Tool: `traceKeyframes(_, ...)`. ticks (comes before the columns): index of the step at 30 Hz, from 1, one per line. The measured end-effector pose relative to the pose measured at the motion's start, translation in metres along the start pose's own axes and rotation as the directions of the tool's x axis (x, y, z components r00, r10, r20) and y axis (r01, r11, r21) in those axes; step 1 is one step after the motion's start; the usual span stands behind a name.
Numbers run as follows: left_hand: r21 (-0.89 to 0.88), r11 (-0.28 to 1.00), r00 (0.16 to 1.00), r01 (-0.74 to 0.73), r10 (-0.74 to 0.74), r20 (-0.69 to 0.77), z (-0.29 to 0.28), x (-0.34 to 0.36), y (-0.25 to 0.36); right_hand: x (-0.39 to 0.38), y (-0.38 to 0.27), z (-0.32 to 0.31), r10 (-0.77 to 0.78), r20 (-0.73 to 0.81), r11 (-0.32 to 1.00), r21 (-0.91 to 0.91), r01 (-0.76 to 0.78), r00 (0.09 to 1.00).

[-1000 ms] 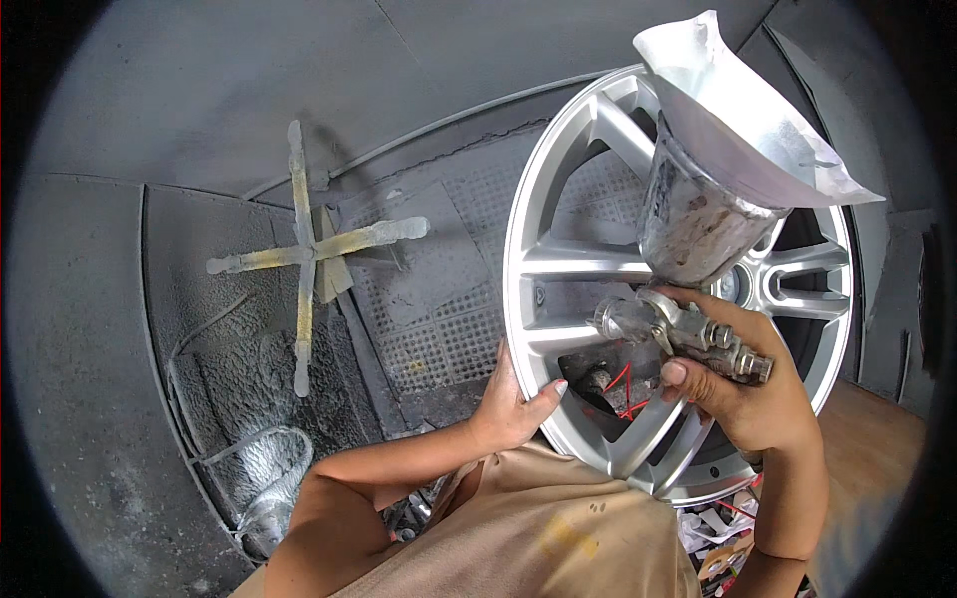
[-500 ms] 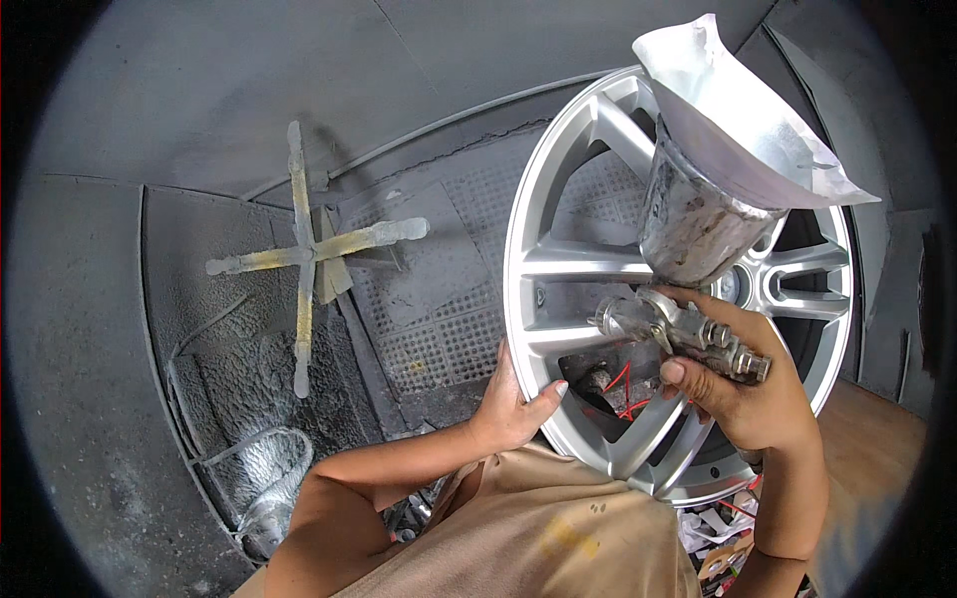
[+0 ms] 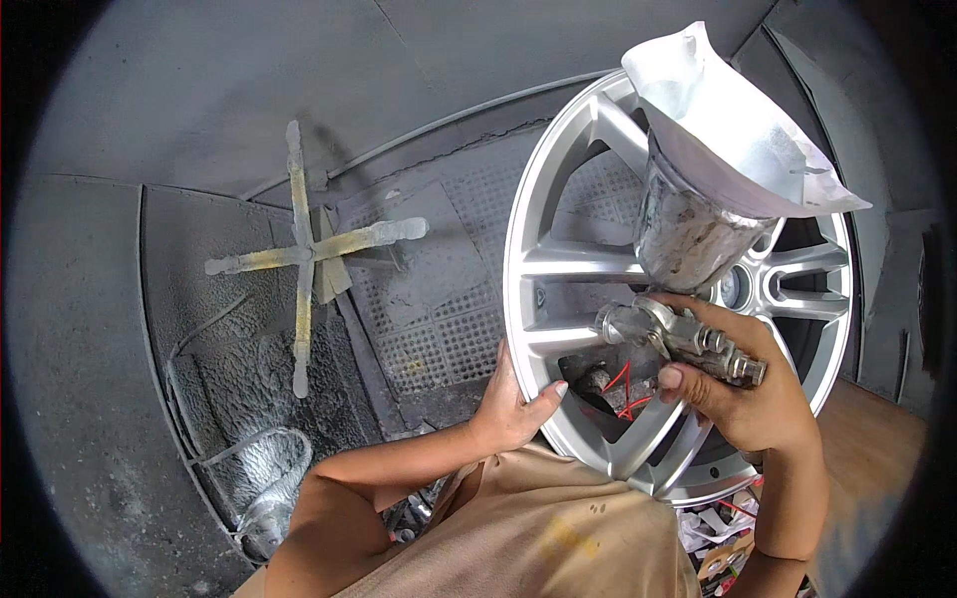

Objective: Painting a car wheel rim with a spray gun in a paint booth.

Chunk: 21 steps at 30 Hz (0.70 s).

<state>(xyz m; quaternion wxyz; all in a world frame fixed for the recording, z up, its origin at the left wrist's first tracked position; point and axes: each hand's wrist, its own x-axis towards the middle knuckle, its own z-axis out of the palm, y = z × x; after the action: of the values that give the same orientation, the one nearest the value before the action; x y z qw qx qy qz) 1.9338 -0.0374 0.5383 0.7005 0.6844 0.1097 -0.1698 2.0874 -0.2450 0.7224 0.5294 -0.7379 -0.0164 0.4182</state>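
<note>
My left hand (image 3: pixel 515 404) grips the lower left rim of a silver alloy wheel (image 3: pixel 573 261), its thumb on the front edge and the other fingers hidden behind. The wheel stands upright against my body. In front of its spokes, my right hand (image 3: pixel 748 384) is wrapped round a metal spray gun (image 3: pixel 663 327) whose nozzle points left. On top of the gun sits a paint-smeared cup (image 3: pixel 688 229), tilted. A pale sheet folded like a funnel (image 3: pixel 733 125) lines the cup's mouth and flares upward, its inside silvery.
To the left stands a cross-shaped stand (image 3: pixel 309 252) with yellow and grey crusted arms. Behind it lies a perforated grey floor panel (image 3: pixel 439 349). A bent metal frame (image 3: pixel 204 460) is at lower left. Red cord (image 3: pixel 626 394) shows between the spokes, and litter (image 3: pixel 720 528) lies below the wheel.
The spray gun's cup and the funnel sheet have shifted slightly left and down, with a small turn of my right hand. The wheel and my left hand stay in place.
</note>
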Motion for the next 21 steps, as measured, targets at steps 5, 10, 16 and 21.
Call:
traceKeyframes(5, 0.134, 0.985, 0.994, -0.104, 0.106, -0.004, -0.001, 0.0, 0.003, -0.001, 0.002, 0.001, 0.03, -0.032, 0.999, 0.018, -0.029, 0.999)
traceKeyframes(10, -0.005, 1.0, 1.0, -0.028, 0.028, -0.015, 0.001, 0.001, -0.004, 0.001, 0.008, 0.003, -0.038, -0.064, 0.999, -0.01, 0.038, 0.997)
traceKeyframes(16, 0.007, 0.999, 0.999, -0.038, 0.038, -0.019, 0.001, -0.001, -0.001, 0.001, 0.005, 0.002, 0.018, -0.056, 1.0, 0.009, -0.017, 0.998)
traceKeyframes(21, 0.007, 0.999, 0.999, -0.04, 0.04, -0.027, 0.002, -0.001, -0.002, -0.001, 0.011, 0.002, -0.091, -0.08, 0.995, -0.038, 0.089, 0.993)
